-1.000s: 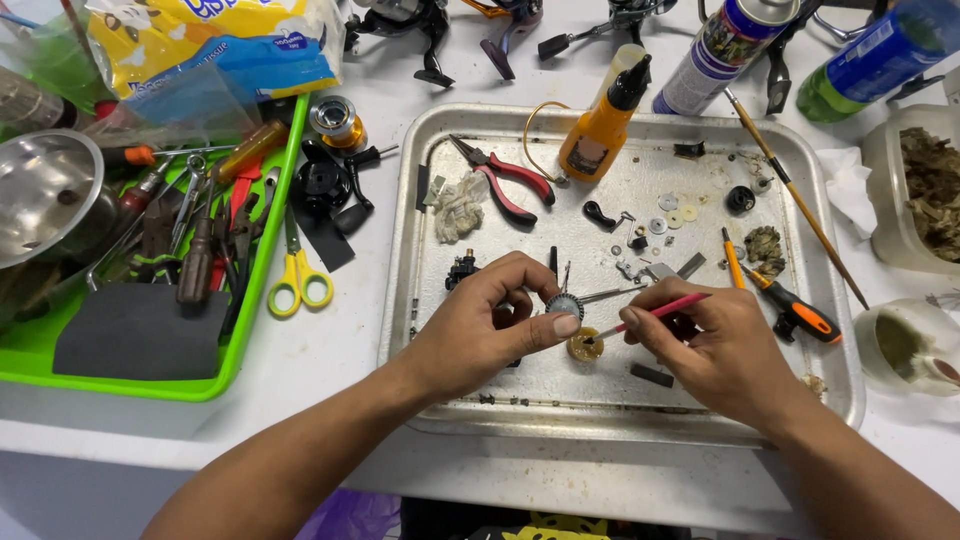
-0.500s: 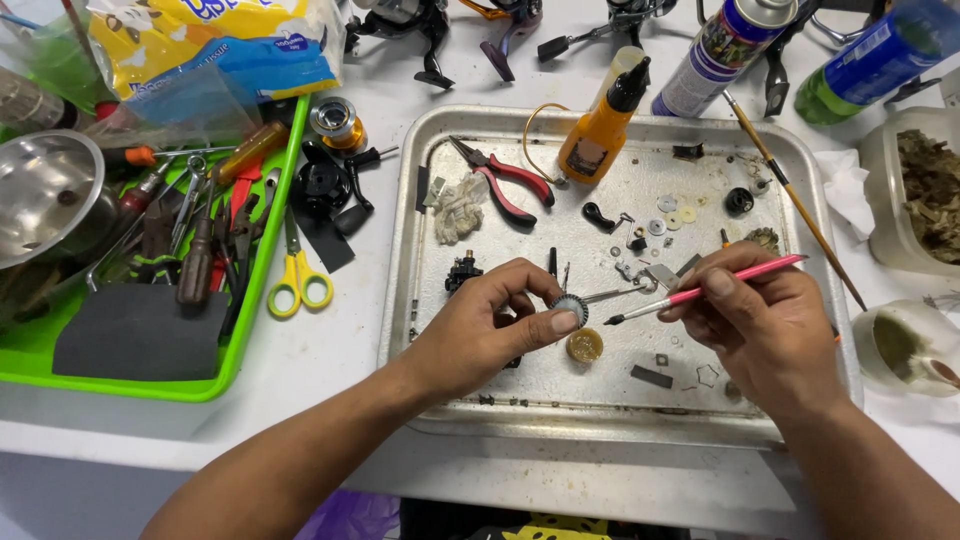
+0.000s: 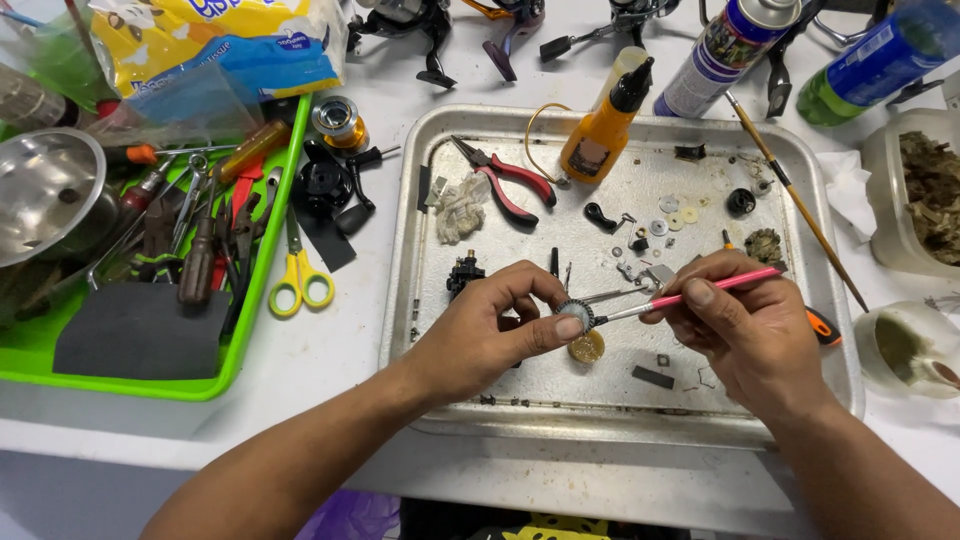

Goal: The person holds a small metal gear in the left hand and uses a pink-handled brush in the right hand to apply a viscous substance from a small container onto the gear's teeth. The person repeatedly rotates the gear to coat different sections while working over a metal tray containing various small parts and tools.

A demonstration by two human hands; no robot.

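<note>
My left hand (image 3: 490, 325) pinches the small toothed gear (image 3: 575, 315) by its rim, light, rigid and likely slippery, while my right hand (image 3: 745, 325) grips the pink-handled brush (image 3: 700, 291), tip touching it.

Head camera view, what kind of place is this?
Probably a hobby repair bench for fishing reels: a metal tray strewn with small parts, a green bin of hand tools, and fishing reels along the back edge.

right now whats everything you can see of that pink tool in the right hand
The pink tool is a thin, straight stick, seemingly plastic, with a pale metal-looking front end. The right hand pinches it near the middle, slanting down to the left. Its tip meets the small round toothed part held by the left hand above the metal tray.
</note>
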